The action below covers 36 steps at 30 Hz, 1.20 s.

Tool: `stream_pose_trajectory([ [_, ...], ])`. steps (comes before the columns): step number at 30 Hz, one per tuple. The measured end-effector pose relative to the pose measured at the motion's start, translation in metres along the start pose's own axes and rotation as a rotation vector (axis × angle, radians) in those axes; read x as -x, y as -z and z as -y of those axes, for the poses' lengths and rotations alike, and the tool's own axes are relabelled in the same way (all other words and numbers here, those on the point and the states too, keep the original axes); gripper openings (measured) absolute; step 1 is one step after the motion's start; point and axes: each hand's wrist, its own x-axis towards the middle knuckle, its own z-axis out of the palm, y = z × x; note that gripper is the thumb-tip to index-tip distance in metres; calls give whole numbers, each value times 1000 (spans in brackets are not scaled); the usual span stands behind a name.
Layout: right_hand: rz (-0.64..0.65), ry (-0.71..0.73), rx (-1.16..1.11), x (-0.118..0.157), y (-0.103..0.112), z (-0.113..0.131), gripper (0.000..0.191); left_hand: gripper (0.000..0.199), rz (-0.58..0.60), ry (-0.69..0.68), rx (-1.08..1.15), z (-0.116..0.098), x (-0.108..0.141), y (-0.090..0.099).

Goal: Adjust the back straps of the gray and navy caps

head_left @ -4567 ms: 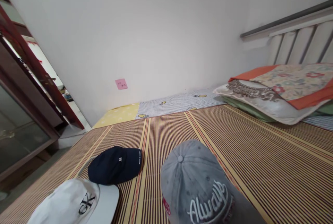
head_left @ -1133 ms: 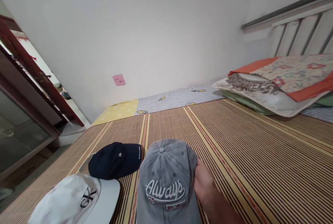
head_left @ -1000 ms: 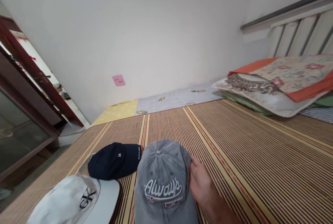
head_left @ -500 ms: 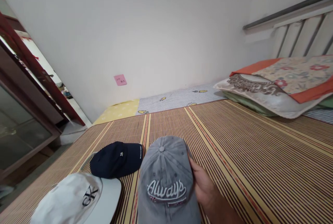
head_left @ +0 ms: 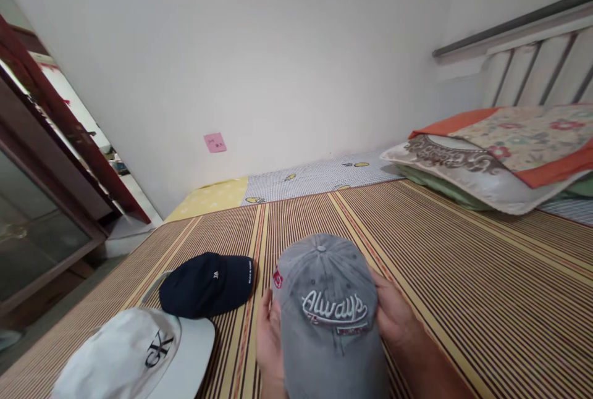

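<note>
A grey baseball cap [head_left: 331, 281] with "Always" stitched in white is held up in front of me, its brim towards me. My left hand [head_left: 270, 331] is at the cap's left side, with the fingers partly hidden behind it. On the opposite side my right hand [head_left: 393, 309] grips the cap, its fingertips out of sight. To the left, a navy cap [head_left: 199, 288] lies on the striped mat [head_left: 445, 263]. Nearer to me, a white cap [head_left: 115, 349] with a black "CK"-like logo lies close to the navy one.
Pillows [head_left: 445, 167] with an orange-edged floral cover [head_left: 523, 139] are stacked at the back right. A pink note [head_left: 215, 142] is stuck on the white wall [head_left: 301, 59]. A glass-fronted cabinet [head_left: 37, 232] and a doorway stand at the left.
My left hand has come into view at the cap's left side. The grey cap has shifted right and turned slightly, showing a red emblem on its side. The other caps stay put.
</note>
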Motion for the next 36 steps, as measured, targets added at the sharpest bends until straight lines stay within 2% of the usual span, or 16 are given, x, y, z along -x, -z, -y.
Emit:
stream_pose_trajectory([
  [3, 24, 5, 37, 0, 2, 4, 38, 49, 163, -34, 24, 4, 1, 2],
  [5, 31, -2, 44, 0, 3, 5, 40, 50, 303, 10, 31, 8, -1, 0],
  [7, 29, -6, 40, 0, 6, 6, 41, 49, 381, 56, 27, 11, -3, -5],
  [13, -38, 11, 70, 4, 16, 18, 39, 54, 433, 43, -39, 11, -4, -21],
  [18, 10, 64, 187, 10, 16, 19, 40, 54, 540, -24, -58, 11, 7, -16],
  [21, 48, 52, 206, 12, 14, 17, 39, 53, 594, 14, -81, 16, 11, -12],
  [25, 66, 9, 157, 12, 10, 16, 41, 59, 588, 52, -77, 19, 11, -15],
  [31, 98, -14, 136, 8, 8, 15, 44, 70, 607, -12, -83, 11, 12, -24],
  [36, 145, 63, 178, 4, 19, 7, 23, 86, 572, -3, -46, 1, 13, -9],
])
